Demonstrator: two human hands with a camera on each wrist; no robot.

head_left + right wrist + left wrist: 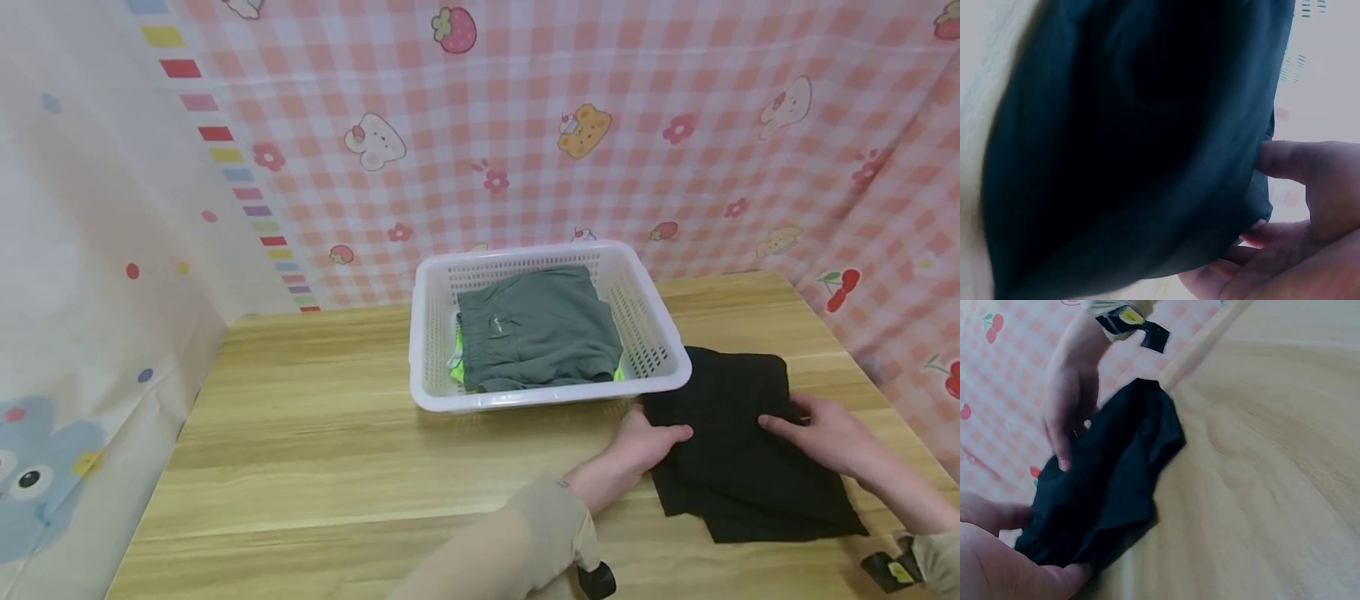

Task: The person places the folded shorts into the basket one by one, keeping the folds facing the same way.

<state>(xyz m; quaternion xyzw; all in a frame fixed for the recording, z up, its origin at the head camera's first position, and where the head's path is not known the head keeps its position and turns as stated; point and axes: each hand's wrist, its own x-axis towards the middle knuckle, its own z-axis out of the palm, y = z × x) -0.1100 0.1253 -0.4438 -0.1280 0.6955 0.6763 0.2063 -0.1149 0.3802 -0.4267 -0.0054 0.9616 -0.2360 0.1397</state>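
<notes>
A folded black garment (738, 450) lies at the right of the wooden table, its upper left corner close to the basket. My left hand (641, 440) pinches its left edge, thumb on top and fingers beneath. On the opposite side, my right hand (832, 433) grips the right edge in the same way. In the left wrist view the black cloth (1100, 481) sags between both hands, its lower layers hanging apart. The right wrist view has the fabric (1129, 150) filling most of the picture, with my right thumb (1285, 161) on its edge and fingers partly tucked under.
A white plastic basket (551, 398) with perforated walls stands at the back of the table (315, 467). Inside it lies folded grey-green clothing (536, 329), with bright green fabric (457, 358) showing beneath. A pink checked curtain (480, 125) hangs behind the table.
</notes>
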